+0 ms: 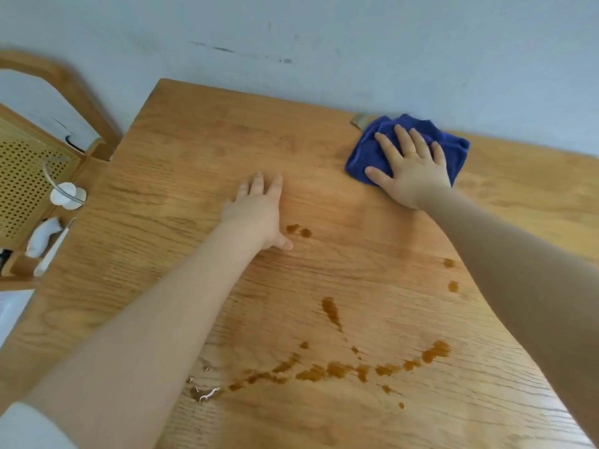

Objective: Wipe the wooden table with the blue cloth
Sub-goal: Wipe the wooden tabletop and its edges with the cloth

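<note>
Blue cloth (372, 150), crumpled into a rough square, lies on the wooden table (181, 150) at about 1 o'clock in the view, close to the far edge where the table meets the pale wall (356, 43). Right hand (410, 171) rests palm down on the cloth, fingers (387, 145) straight and slightly spread, thumb extended toward 9 o'clock at the cloth's near-left corner. A thin ring (411, 152) is visible on one finger of this hand. The heel of the palm sits past the cloth's near edge, over bare wood.

Left hand (257, 212) lies flat on the table near the centre of the view, well apart from the cloth, fingers straight and held close together, pointing toward 12 o'clock; the thumb is extended toward 3 o'clock. It holds nothing.

Brown liquid spill (337, 369) runs in an irregular arc of blotches across the near part of the table, from about 6 o'clock to 4 o'clock. Two small brown drops (298, 230) lie just beside the left thumb. Further drops (450, 273) lie at 3 o'clock, close to the right forearm.

At 9 o'clock, beside the table's left edge, stands a wooden chair (64, 85) with a woven cane panel (19, 176), with a white round object (66, 196) in front of it
</note>
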A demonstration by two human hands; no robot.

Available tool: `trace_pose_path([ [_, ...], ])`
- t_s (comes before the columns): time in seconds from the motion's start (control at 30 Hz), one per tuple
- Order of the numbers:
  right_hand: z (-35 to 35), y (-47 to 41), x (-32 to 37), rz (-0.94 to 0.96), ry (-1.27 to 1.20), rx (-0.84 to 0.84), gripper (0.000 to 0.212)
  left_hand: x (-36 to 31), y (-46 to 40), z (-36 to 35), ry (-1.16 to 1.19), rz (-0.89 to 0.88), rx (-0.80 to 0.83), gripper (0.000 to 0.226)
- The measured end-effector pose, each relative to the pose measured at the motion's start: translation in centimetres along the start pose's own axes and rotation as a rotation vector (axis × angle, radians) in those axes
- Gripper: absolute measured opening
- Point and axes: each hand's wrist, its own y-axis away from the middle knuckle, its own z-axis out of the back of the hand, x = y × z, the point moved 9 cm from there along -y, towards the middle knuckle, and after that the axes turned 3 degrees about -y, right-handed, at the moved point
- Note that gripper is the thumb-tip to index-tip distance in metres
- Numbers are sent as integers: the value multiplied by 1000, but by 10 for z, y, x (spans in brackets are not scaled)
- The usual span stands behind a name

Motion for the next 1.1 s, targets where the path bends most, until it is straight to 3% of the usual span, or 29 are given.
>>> trace_pose_path([
  [0.13, -11, 71, 15, 181, 39, -4, 81, -41, 2, 7, 161, -96, -15, 134],
  [0.27, -12, 75, 5, 296, 60, 40, 85, -91, -5, 19, 92, -185, -148, 126],
  [0.47, 11, -8, -53, -53, -67, -60, 68, -124, -4, 5, -69, -170, -153, 120],
  [0.63, 2, 29, -42, -11, -57, -39, 67, -129, -5, 8, 31, -77, -74, 123],
  [0.83, 0, 56, -42, 226, -30, -23, 83, -140, -6, -1, 69, 61, -72, 131],
  [1.0, 13, 2, -87, 48, -47, -27, 70, -138, -13, -5, 60, 77, -55, 134],
  [1.1, 8, 22, -78, 37, -30, -35, 68, -136, -10, -5, 84, 81, -83, 131],
])
